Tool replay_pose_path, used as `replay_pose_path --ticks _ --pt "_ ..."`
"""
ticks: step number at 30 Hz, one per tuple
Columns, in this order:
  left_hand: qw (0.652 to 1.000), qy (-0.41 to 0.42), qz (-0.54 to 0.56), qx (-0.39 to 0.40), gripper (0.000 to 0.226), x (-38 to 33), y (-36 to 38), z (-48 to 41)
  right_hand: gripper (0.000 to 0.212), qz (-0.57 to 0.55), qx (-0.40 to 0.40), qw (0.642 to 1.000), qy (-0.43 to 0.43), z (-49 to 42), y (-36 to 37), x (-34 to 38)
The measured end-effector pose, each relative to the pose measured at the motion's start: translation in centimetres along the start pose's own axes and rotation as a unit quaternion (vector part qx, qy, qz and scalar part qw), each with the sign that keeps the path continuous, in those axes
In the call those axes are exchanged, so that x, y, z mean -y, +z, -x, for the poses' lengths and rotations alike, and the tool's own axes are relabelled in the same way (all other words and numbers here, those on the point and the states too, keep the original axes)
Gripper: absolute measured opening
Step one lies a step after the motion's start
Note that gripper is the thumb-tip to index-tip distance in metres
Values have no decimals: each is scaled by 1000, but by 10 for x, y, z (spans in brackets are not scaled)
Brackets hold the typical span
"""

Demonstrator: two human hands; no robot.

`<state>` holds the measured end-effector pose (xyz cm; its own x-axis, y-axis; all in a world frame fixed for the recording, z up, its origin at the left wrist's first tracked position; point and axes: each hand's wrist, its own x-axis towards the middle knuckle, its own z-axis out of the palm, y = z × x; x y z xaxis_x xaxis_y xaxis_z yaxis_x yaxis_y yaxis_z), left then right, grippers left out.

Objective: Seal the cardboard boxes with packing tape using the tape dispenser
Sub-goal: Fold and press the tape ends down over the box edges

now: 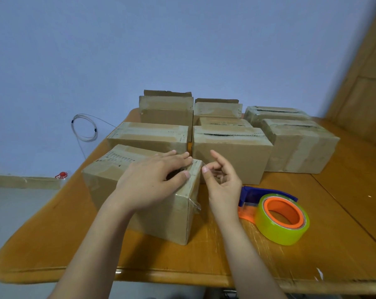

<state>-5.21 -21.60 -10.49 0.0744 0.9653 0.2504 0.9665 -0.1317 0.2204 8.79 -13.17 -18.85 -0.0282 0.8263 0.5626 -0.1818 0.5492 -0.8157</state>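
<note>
Now my left hand [152,182] lies flat on the near box [105,186], pressing tape over its right edge. My right hand [222,182] hovers just beside, fingers curled; whether it pinches tape I cannot tell. The tape dispenser [277,214] lies on the table [344,244]. Next, I judge: smooth the loose end.

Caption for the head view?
Left hand rests on the nearest box, right hand beside it, tape dispenser on the table.
</note>
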Motion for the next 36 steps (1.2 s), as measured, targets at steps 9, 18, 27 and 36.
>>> replay_pose_path --ticks 9,18,27,36 --pt "1000 -8 2 2 62 -2 -1 0 49 65 -19 991 -114 6 1 0" --pt "1000 -14 -9 2 57 -3 0 0 41 153 -2 956 -252 20 -8 -4" --pt "1000 -9 -3 -2 56 -1 0 0 45 58 -28 987 -147 22 -4 -4" --pt "1000 -18 2 -12 61 -2 3 -1 48 74 49 977 -192 33 -3 -6"
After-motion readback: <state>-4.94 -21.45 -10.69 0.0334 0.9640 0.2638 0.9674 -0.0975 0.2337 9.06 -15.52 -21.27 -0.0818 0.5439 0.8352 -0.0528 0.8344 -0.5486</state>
